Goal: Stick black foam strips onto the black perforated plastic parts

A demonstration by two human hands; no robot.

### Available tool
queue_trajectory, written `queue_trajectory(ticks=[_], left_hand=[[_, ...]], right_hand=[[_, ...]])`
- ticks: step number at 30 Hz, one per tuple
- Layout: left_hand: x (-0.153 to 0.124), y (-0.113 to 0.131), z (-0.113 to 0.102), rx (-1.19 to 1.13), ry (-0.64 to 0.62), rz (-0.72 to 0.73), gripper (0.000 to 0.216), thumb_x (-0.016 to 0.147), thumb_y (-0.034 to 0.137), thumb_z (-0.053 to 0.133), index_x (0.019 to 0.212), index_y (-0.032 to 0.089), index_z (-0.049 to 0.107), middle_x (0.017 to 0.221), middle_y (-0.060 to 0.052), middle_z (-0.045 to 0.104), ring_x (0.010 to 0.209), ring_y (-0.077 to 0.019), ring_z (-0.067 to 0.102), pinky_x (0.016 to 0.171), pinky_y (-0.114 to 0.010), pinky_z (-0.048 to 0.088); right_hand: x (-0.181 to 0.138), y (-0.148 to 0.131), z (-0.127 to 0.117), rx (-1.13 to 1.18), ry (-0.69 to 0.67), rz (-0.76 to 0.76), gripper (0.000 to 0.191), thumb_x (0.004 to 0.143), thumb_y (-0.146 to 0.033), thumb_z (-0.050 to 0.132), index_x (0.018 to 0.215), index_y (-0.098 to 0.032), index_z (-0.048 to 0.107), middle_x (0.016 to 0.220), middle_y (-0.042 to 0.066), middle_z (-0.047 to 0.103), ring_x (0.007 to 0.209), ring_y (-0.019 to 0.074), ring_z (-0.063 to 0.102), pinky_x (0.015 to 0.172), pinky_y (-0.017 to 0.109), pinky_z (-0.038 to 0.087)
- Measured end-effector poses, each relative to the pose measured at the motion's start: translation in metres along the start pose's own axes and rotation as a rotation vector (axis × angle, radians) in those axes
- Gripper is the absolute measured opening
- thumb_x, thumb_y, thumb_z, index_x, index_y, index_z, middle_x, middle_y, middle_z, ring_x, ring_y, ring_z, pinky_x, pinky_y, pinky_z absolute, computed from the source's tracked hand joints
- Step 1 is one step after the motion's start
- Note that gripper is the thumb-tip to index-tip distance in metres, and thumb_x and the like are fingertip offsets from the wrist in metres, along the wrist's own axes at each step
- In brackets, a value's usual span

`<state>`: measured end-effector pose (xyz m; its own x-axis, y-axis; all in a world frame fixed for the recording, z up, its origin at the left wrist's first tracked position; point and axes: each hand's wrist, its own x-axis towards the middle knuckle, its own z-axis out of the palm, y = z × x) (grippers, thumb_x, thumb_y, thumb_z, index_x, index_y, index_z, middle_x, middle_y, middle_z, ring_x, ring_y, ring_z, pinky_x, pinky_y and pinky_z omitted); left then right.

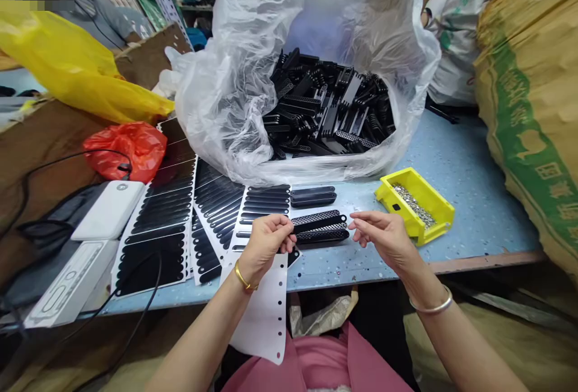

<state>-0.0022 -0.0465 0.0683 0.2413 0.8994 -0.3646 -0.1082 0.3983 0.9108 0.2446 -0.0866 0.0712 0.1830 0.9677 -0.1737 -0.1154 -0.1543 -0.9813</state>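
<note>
I see the left hand (pixel 271 236) come in over the front edge of the desk (pixel 465 169), its forearm slanting up from the lower left, a gold bracelet (pixel 242 277) at the wrist. Thumb and forefinger pinch the left end of a black mesh strip (pixel 316 221), the other fingers curled under the palm. That strip lies near the desk's front edge, around the middle of its length, just above another dark strip (pixel 323 236).

The right hand (pixel 383 235) faces it from the other side, forearm angled in from the lower right, a silver bangle (pixel 432 309) on the wrist. I read it as released: fingers half bent, thumb and forefinger slightly parted. The tips sit right by the strip's looped end; whether they touch it, I cannot tell. Just beyond that hand, toward the desk's right front corner, stands a yellow bin (pixel 433 196).
</note>
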Motion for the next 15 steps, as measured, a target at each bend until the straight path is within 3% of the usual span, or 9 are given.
queue_trajectory(ticks=[7, 12, 15], left_hand=[[0.006, -0.001, 0.009, 0.033, -0.017, 0.021, 0.027, 0.067, 0.035, 0.077, 0.068, 0.013, 0.062, 0.055, -0.004, 0.065, 0.039, -0.0088, 0.055, 0.037, -0.017, 0.036], [0.012, -0.003, 0.010, 0.041, -0.025, 0.059, 0.025, 0.068, 0.033, 0.077, 0.069, 0.012, 0.063, 0.056, -0.005, 0.066, 0.039, -0.0096, 0.057, 0.035, -0.016, 0.036], [0.016, -0.004, 0.003, 0.019, -0.018, 0.074, 0.026, 0.070, 0.035, 0.076, 0.075, 0.011, 0.067, 0.062, -0.007, 0.069, 0.041, -0.0109, 0.060, 0.036, -0.017, 0.038]], right_hand=[[0.012, -0.001, 0.012, -0.051, -0.006, 0.010, 0.032, 0.057, -0.041, 0.090, 0.068, -0.014, 0.075, 0.048, 0.002, 0.064, 0.043, 0.0123, 0.057, 0.040, 0.023, 0.045], [0.019, -0.006, 0.015, 0.064, -0.082, 0.023, 0.031, 0.055, -0.036, 0.091, 0.065, -0.015, 0.071, 0.053, -0.001, 0.061, 0.043, 0.0092, 0.052, 0.042, 0.023, 0.043], [0.024, -0.010, 0.012, 0.050, -0.060, -0.021, 0.033, 0.053, -0.036, 0.092, 0.063, -0.016, 0.068, 0.053, -0.003, 0.058, 0.043, 0.0089, 0.050, 0.041, 0.023, 0.041]])
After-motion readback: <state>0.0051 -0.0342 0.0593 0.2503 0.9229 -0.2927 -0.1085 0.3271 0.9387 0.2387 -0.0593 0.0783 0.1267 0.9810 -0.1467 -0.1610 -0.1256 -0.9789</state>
